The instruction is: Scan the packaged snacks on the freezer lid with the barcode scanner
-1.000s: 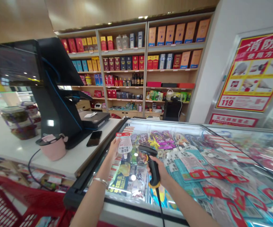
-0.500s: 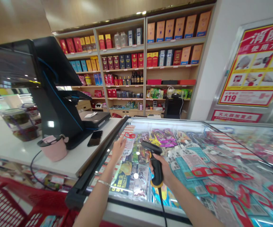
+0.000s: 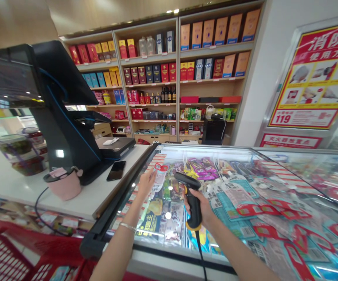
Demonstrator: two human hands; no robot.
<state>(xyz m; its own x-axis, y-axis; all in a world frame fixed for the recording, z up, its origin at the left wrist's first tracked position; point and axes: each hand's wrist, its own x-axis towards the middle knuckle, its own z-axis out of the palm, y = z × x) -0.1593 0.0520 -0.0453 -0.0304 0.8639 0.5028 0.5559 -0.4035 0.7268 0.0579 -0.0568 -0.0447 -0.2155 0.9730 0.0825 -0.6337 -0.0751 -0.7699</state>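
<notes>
My right hand (image 3: 201, 208) is wrapped round the grip of a black and yellow barcode scanner (image 3: 193, 203). The scanner's head points left and its cord hangs down over the freezer's front edge. At the left, my left hand (image 3: 146, 183) has its fingers closed at the edge of a pale pouch (image 3: 159, 178) with a red end; the fingertips are partly hidden. Both hands are above the glass top of a chest freezer (image 3: 119, 210). To the right of the scanner, a pile of similar red, white and teal pouches (image 3: 245, 203) lies spread over the glass.
A white counter (image 3: 89, 203) on the left bears a black checkout terminal (image 3: 66, 128), a phone (image 3: 116, 170) and a pink cup (image 3: 63, 185). A red shopping basket (image 3: 8, 249) stands at the lower left. Shelves of boxed goods (image 3: 154, 74) line the back wall.
The view has shifted very slightly, so the counter and terminal appear a little further left. Both hands keep nearly the same place, with the scanner and pouch still held.
</notes>
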